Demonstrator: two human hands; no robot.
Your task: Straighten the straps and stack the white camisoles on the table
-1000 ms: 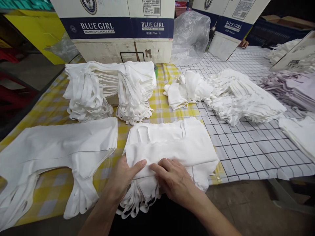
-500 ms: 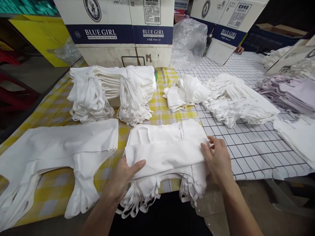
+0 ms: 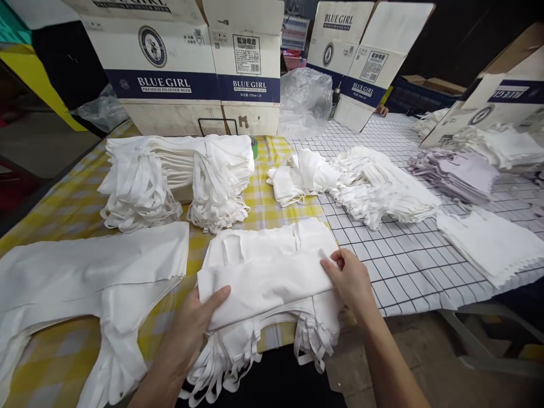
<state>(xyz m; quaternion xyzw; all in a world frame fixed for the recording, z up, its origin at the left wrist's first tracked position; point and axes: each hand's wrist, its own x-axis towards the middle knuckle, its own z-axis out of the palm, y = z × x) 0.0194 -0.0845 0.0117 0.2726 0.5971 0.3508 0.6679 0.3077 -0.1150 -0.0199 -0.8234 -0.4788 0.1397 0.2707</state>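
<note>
In front of me a stack of white strappy tops (image 3: pixel 255 243) lies on the yellow checked cloth, its straps hanging over the table's front edge. The uppermost white top (image 3: pixel 263 289) has a band of smooth fabric turned across the stack. My left hand (image 3: pixel 199 314) grips its left end, thumb on the fabric and fingers hidden beneath. At the right end, my right hand (image 3: pixel 351 277) pinches the fabric's upper corner between thumb and fingers. To the left lies another pile of white tops (image 3: pixel 97 260), spread flat with straps toward me.
Behind stands a folded stack of white tops (image 3: pixel 178 170) near a large beer carton (image 3: pixel 178 119). Loose white pieces (image 3: pixel 306 175) and a white pile (image 3: pixel 382 187) lie right of centre. Lilac garments (image 3: pixel 457 173) and another carton (image 3: pixel 501 107) are farther right. A person's hand (image 3: pixel 381 110) shows at the back.
The view has shifted, so everything appears farther left and lower. My right hand's fingers have closed on the top's right corner; my left hand keeps its grip.
</note>
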